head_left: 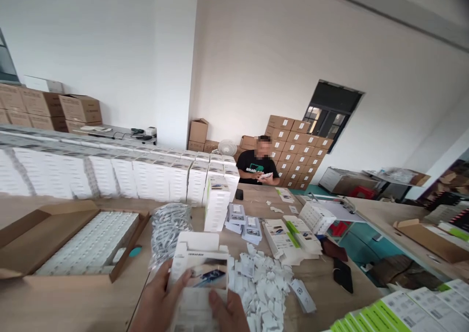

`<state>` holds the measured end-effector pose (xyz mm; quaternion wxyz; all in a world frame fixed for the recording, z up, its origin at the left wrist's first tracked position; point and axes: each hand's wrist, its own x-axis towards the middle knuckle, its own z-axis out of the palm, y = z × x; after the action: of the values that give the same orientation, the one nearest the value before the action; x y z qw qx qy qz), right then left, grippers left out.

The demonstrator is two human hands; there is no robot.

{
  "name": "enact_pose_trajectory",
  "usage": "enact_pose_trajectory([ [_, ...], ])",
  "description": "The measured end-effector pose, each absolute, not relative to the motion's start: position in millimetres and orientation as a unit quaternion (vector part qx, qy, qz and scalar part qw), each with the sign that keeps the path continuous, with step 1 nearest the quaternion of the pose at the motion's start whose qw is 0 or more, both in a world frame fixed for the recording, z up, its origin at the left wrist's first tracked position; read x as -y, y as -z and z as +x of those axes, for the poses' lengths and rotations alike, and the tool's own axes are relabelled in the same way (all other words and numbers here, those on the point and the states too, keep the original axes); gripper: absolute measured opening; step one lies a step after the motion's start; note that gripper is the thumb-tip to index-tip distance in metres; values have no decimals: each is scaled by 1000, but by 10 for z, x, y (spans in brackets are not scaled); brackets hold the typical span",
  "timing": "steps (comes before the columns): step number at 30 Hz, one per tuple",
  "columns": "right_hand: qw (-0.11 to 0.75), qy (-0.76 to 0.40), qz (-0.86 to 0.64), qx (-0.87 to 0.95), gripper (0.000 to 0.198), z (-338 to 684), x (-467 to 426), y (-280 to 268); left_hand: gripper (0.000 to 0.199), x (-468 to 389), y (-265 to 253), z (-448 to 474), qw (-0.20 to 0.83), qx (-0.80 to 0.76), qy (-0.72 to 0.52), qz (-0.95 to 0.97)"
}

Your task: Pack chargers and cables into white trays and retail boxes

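Between my two hands is a white product box [207,258] with a dark device pictured on its front and its top flaps standing up. My left hand [161,293] grips its left side, thumb lying across the front. On the lower right, my right hand [229,307] holds the same box with the thumb on its face. Just behind it lies a clear bag of grey coiled cables [170,232]. To the right of the box spreads a heap of small white paper pieces [262,290].
At left, an open carton [124,254] holds rows of small white items. Long rows of stacked white boxes [150,178] stand behind. Flat box sleeves [282,237] lie at right, more [399,310] nearer. Across the table a person [258,168] holds something small. Brown cartons [293,151] are piled at the wall.
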<state>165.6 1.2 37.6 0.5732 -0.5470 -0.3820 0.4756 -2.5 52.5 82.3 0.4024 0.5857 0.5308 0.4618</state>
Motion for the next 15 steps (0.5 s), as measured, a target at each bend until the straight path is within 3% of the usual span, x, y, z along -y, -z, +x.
enact_pose_trajectory([
  [5, 535, -484, -526, 450, 51, 1832, 30, -849, 37, -494, -933, 24, 441, -474, -453, 613],
  [11, 524, -475, -483, 516, 46, 1888, -41, -1086, 72, -433, -1020, 88, 447, -477, -502, 566],
  [15, 537, -512, -441, 504, 49, 1902, -52, -1047, 67, -428, -1083, 55, 428, -468, -470, 614],
])
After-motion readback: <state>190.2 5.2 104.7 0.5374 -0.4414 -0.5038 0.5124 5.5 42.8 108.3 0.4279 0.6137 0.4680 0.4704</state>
